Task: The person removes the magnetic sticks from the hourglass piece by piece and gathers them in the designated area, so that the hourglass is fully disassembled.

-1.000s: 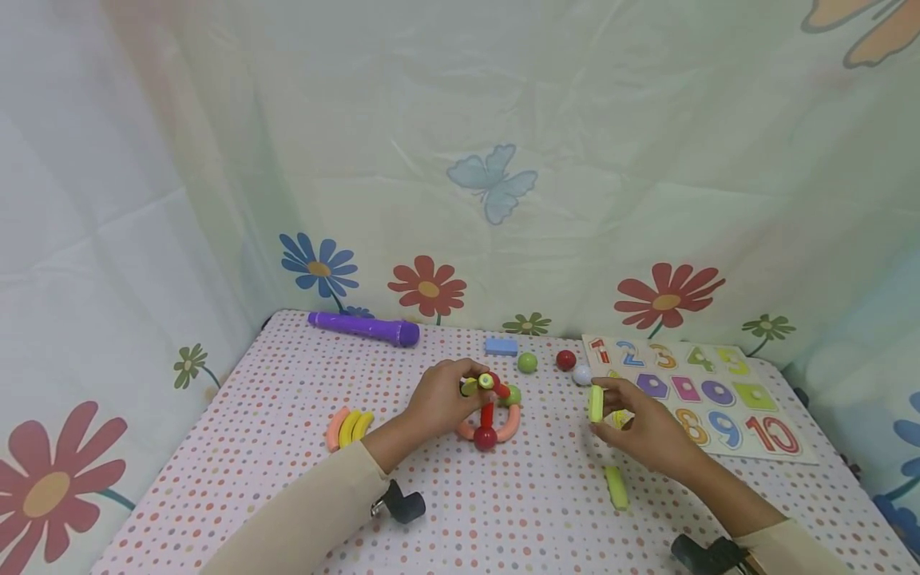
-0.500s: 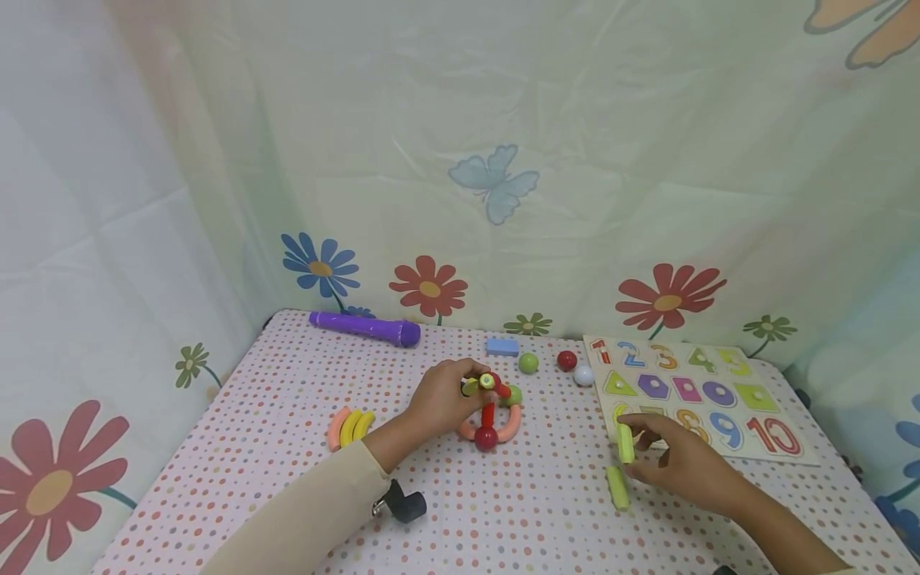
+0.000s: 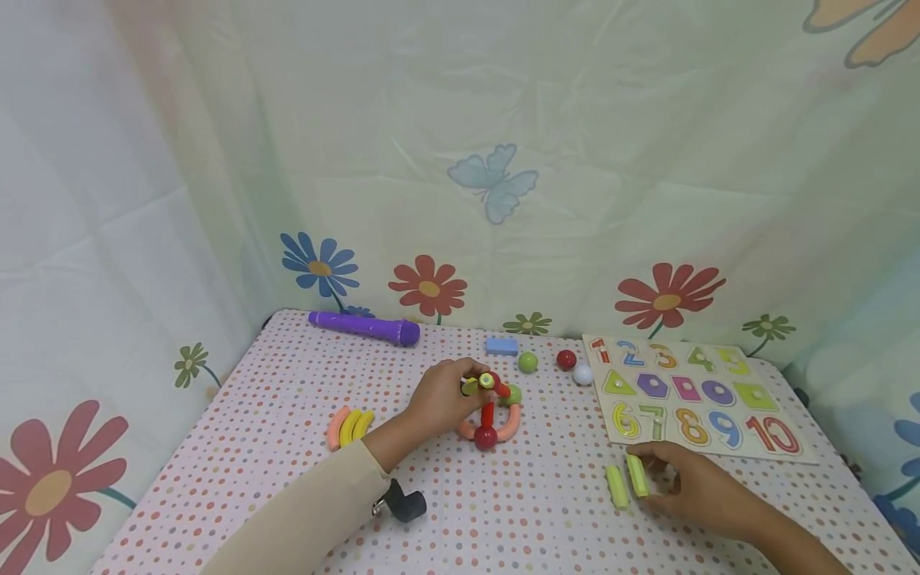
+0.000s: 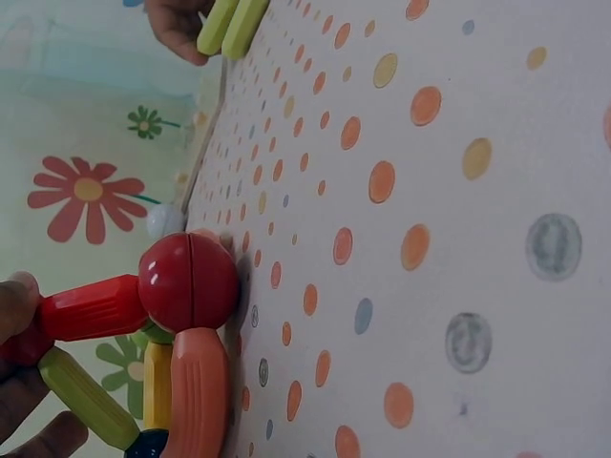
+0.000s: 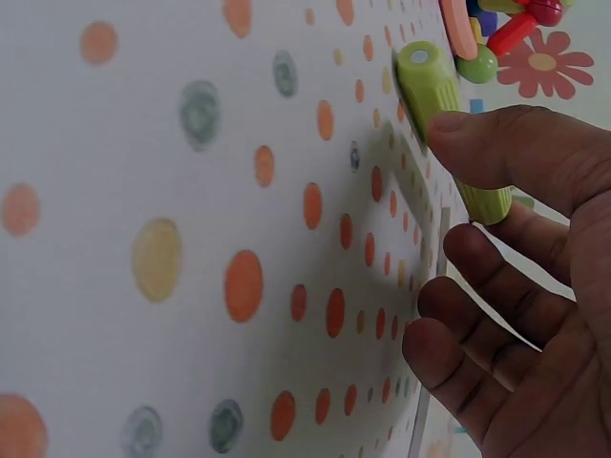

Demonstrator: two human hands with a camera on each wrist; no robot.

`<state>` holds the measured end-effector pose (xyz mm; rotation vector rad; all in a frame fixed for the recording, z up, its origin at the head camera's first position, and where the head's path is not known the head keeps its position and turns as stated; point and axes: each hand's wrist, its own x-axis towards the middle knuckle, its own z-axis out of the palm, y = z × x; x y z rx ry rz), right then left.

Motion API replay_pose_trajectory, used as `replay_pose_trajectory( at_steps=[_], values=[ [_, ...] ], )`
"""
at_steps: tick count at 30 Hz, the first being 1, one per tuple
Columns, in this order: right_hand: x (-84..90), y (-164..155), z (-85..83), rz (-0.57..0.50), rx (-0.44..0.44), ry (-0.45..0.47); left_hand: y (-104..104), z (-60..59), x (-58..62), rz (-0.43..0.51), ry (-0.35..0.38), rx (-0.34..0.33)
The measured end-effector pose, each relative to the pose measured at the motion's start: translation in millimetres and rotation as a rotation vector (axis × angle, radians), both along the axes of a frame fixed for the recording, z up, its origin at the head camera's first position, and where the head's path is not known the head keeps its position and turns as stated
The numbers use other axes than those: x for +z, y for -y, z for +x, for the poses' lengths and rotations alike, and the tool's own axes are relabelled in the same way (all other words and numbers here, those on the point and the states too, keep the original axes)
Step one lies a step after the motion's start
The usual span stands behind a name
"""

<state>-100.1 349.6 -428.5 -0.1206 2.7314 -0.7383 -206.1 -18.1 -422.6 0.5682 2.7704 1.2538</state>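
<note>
Right hand (image 3: 700,491) — thumb and forefinger pinch a lime stick (image 3: 636,475) that lies flat on the dotted desk (image 3: 503,511); the other fingers (image 5: 496,286) hang loosely apart. A second lime stick (image 3: 616,486) lies just beside the first, on the side toward the toy frame.

Left hand (image 3: 438,399) — fingers curled round the top of a toy frame (image 3: 489,407), holding it upright on the desk. Frame parts: red ball (image 4: 188,281) at the base, touching the desk; red stick (image 4: 91,307) rising from the ball into the fingers; orange curved piece (image 4: 199,391) beside the ball; olive stick (image 4: 86,396) by the fingertips. Cream sleeve (image 3: 302,519) on that arm.

Positions relative to the toy frame:
- Curved pieces (image 3: 349,426), one orange and two yellow, stacked together — to its left, well apart.
- Purple cylinder (image 3: 364,328) — behind and to the left, at the desk's far edge.
- Blue block (image 3: 501,346), green ball (image 3: 528,362), dark red ball (image 3: 566,359), white ball (image 3: 583,374) — behind and to the right, in a loose row.
- Number board (image 3: 690,399) — to the right, lying flat; the lime sticks rest just before its near edge.
- Flowered cloth (image 3: 460,160) — backdrop behind the desk.
</note>
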Motion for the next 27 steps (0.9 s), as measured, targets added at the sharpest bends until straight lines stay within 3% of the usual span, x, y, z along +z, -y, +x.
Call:
replay_pose_trajectory(
  at_steps=[13, 27],
  values=[
    [-5.7, -1.4, 4.5, 0.010, 0.145, -0.030, 0.4, -1.4, -1.2, 0.020, 0.000, -0.013],
    [-6.5, 2.0, 5.3, 0.043, 0.127, -0.026, 0.7, -1.9, -2.1, 0.023, 0.007, -0.010]
  ],
)
